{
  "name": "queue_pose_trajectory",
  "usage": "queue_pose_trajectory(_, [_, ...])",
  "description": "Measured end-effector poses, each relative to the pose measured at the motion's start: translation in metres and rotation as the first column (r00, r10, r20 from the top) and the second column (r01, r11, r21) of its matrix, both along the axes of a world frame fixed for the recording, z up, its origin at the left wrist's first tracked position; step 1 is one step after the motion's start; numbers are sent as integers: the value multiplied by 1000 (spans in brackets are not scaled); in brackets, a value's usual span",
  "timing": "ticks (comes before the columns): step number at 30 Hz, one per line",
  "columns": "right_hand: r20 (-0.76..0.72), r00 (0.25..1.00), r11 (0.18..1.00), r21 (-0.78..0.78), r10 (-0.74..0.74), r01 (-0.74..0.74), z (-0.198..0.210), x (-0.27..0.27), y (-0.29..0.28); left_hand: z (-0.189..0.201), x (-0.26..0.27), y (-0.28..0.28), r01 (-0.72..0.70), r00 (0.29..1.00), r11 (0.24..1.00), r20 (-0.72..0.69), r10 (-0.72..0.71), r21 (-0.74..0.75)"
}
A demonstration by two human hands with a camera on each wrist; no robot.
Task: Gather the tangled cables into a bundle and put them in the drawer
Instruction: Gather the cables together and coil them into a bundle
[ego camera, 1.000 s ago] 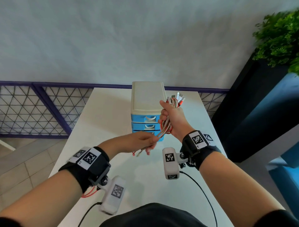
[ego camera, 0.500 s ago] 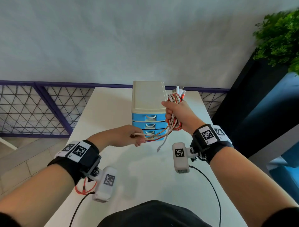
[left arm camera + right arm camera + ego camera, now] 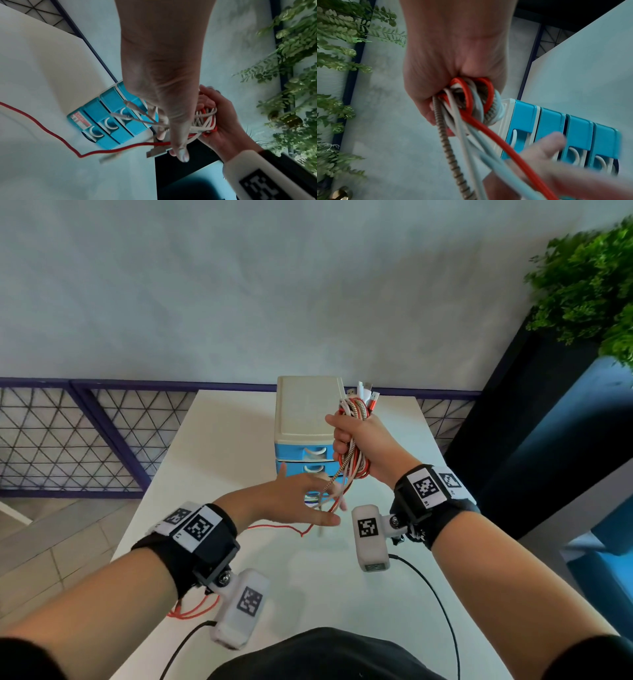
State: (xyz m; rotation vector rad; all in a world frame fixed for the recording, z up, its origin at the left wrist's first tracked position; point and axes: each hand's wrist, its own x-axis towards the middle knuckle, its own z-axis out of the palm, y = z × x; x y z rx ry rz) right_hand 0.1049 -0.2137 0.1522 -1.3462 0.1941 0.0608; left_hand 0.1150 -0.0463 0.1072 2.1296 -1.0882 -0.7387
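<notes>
White counter under a pale wall, cables half bundled beside the drawer unit.

Right hand is clenched round the coiled cables, held up just right of the blue drawer unit, plug ends poking out on top. Half a second ago the left hand pinched the loose tails and drew them sideways; now its fingers are spread and relaxed under the dangling strands, gripping nothing. That suggests it is re-reaching to wind another loop. One red cable still trails across the counter toward the left wrist, so gathering looks unfinished. All drawers appear closed, and the hanging tails dangle right before their fronts; a green plant stands well off right.
</notes>
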Motion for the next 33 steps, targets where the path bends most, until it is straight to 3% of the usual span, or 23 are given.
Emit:
queue_pose_trajectory(3, [-10, 1000, 998, 61, -27, 28, 1, -1, -4, -2, -5, -3, 6, 1000, 1000, 27, -6, -12])
queue_pose_trajectory(7, [-33, 997, 984, 163, -70, 74, 0, 0, -14, -4, -5, 4, -4, 978, 998, -210, -10, -66])
queue_pose_trajectory(12, [-50, 997, 975, 213, -59, 69, 0, -2, -22, 6, -4, 12, -40, 876, 998, -482, 13, -45])
queue_pose_trajectory(14, [-66, 996, 975, 212, -52, 65, -2, -4, -22, 11, -2, 15, -37, 864, 999, -504, 12, -40])
queue_pose_trajectory(16, [-84, 996, 985, 166, -34, 47, -3, -4, -23, 16, 1, 17, -11, 943, 1000, -334, 14, 12])
queue_pose_trajectory(18, [-93, 996, 999, 38, 12, -9, -4, -4, -24, 20, 4, 15, -29, 1000, 990, 1, 29, 135])
queue_pose_trajectory(19, [-100, 994, 998, -48, 46, -51, -5, -4, -23, 23, 7, 14, -64, 973, 977, 231, 16, 202])
queue_pose_trajectory(20, [-115, 990, 986, -134, 86, -102, -5, -3, -22, 26, 9, 13, -92, 901, 966, 432, -23, 243])
queue_pose_trajectory(22, [-151, 974, 943, -262, 171, -206, -5, -3, -16, 32, 10, 11, -84, 742, 966, 663, -103, 245])
queue_pose_trajectory(24, [-169, 957, 913, -301, 234, -276, -4, -4, -11, 38, 10, 9, -63, 648, 977, 753, -114, 203])
queue_pose_trajectory(26, [-184, 947, 906, -292, 261, -307, -2, -5, -7, 39, 11, 9, -58, 625, 986, 776, -89, 159])
queue_pose_trajectory(31, [-147, 936, 906, -242, 319, -346, 2, -9, -4, 30, 13, 11, -112, 780, 992, 623, 54, 54])
queue_pose_trajectory(33, [-179, 912, 888, -222, 369, -403, 3, -11, -3, 31, 13, 11, -123, 804, 992, 587, 95, 8])
